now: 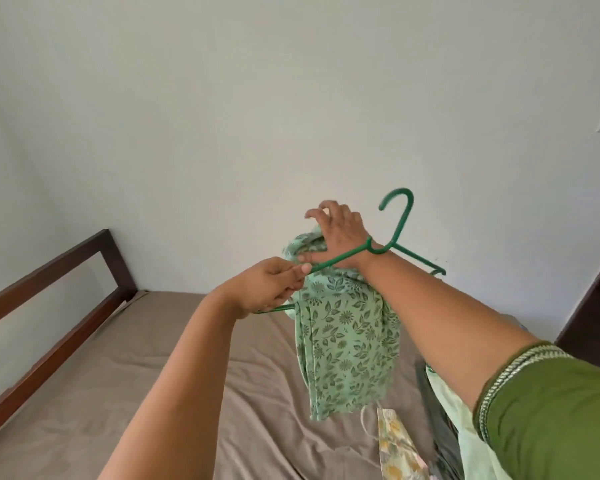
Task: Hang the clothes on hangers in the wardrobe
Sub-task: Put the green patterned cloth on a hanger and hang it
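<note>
A green plastic hanger (397, 223) is held up in the air at the centre of the frame, its hook pointing toward the upper right against a plain pale wall (257, 98). A folded light-green garment (350, 341) printed with dark green leaves and flowers hangs down from it, reaching toward the lower middle of the frame, above the bed and not touching it.

The left hand (271, 289), just left of centre, grips the left shoulder arm of the hanger, with fingers and thumb curled round the thin bar. The right hand (336, 226), slightly higher and right of it, is passed through the hanger's frame, so the hanger's neck rests against the wrist. Its thumb and fingers pinch the bunched top of the garment.

The right arm enters from the lower right, wearing an olive-green sleeve (548, 410) with a patterned trim. The left arm enters bare from the bottom centre.

Below lies a bed with a taupe sheet (118, 393), filling the lower left and centre. A dark wooden bed frame (49, 271) runs along the left edge. At the lower right of the bed lie more clothes, among them a pale fabric with yellow flowers (395, 448) and a light-green piece (447, 400).
</note>
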Motion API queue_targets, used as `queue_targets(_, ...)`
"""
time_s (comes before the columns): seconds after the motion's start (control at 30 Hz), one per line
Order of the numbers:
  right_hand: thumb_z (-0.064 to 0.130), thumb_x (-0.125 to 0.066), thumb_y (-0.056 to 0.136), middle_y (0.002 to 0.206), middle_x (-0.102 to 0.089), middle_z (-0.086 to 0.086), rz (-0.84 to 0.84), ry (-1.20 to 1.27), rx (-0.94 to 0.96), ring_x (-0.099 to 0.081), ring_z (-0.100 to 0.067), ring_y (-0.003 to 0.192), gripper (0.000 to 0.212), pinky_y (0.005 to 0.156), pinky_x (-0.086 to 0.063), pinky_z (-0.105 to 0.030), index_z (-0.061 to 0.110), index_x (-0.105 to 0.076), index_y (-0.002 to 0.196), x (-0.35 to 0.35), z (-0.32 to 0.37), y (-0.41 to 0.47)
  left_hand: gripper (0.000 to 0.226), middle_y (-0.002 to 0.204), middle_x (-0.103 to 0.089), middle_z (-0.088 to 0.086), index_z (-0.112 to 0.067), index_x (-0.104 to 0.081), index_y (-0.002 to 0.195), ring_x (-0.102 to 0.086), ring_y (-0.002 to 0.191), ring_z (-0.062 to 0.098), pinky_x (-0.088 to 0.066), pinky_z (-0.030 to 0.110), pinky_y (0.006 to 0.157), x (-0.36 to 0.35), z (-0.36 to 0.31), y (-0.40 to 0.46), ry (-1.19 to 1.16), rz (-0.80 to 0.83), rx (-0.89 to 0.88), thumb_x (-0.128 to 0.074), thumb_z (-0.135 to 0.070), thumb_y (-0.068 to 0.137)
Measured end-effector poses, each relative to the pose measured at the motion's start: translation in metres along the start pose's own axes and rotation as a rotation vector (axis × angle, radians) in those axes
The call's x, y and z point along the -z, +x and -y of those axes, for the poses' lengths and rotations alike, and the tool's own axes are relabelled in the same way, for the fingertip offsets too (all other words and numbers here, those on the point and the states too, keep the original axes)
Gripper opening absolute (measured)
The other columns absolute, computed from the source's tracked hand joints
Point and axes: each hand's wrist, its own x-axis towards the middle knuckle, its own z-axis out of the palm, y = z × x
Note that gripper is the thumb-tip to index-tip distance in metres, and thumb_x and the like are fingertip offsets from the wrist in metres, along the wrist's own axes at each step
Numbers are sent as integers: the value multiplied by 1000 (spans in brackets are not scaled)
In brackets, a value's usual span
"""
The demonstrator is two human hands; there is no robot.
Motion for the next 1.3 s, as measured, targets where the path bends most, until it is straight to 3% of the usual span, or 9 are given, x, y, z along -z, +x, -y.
queue_targets(0.1, 87, -27, 77, 160, -8, -10, 359, -20, -252, -1, -36, 147, 91, 115, -3, -59, 38, -9, 152, -10, -16, -13, 44, 52, -25, -5, -19, -37, 62, -17, 43, 10, -17, 18, 37, -5, 10, 5, -44, -89, 17, -42, -39, 101)
queue_targets(0.17, 77, -24, 87, 159, -19, -9, 443, 200, -364, -12, -32, 147, 76, 116, -11, -54, 34, -28, 149, -11, -24, -32, 44, 51, -27, -7, -17, -38, 64, -20, 43, 9, -20, 17, 37, -4, 21, 8, -23, -176, 48, -43, -42, 100)
queue_targets(0.3, 43, -42, 100, 119, -66, 5, 17, 958, -427, -57, -11, 113, 35, 97, -43, -31, 23, -66, 116, -12, -15, -85, 44, 55, -24, -4, -17, -36, 64, -18, 43, 10, -17, 18, 37, 2, 41, 11, -95, -190, 98, -43, -42, 101)
queue_targets(0.4, 34, -60, 93, 102, -66, 3, -519, 903, -798, -60, -16, 101, 23, 91, -47, -35, 14, -67, 104, -40, -15, -114, 46, 55, -21, -5, -19, -32, 62, -15, 43, 11, -13, 18, 38, 0, 41, 17, -113, -127, 98, -42, -40, 101)
queue_targets(0.53, 51, -67, 84, 144, -43, -13, -316, 1186, -1182, -40, -31, 133, 84, 110, -33, -43, 12, -26, 146, -70, -31, -126, 52, 50, -24, -1, -18, -31, 58, -18, 41, 12, -17, 18, 38, -9, 40, 23, -34, -116, 93, -60, -45, 92)
queue_targets(0.73, 39, -59, 91, 113, -68, -9, -144, 1715, -956, -64, -23, 106, 39, 75, -51, -31, 11, -59, 118, -60, -44, -121, 60, 49, -28, -4, -18, -31, 56, -24, 45, 12, -22, 24, 47, -8, 40, 18, 47, -175, 3, -81, -48, 70)
queue_targets(0.87, 46, -56, 90, 106, -67, -2, -175, 1750, -888, -63, -18, 99, 39, 82, -49, -33, 18, -56, 117, -45, -40, -105, 72, 73, -51, -10, -16, -49, 72, -43, 74, 11, -37, 30, 62, -13, 46, 23, 748, -572, -17, -71, -80, 49)
queue_targets(1.0, 42, -58, 91, 110, -69, -14, -282, 1872, -892, -68, -27, 98, 44, 83, -56, -42, 10, -56, 120, -36, -27, -90, 74, 72, -63, -10, -22, -40, 74, -54, 73, 11, -45, 31, 59, -27, 53, 26, 581, -653, 149, -79, -76, 42)
queue_targets(1.3, 53, -49, 94, 103, -65, -3, -359, 1331, -953, -60, -23, 100, 48, 87, -48, -36, 10, -61, 112, -39, -57, -80, 64, 67, -70, -9, -25, -37, 108, -55, 64, -2, -35, 20, 57, -22, 43, 27, 547, -386, 28, -83, -24, 63)
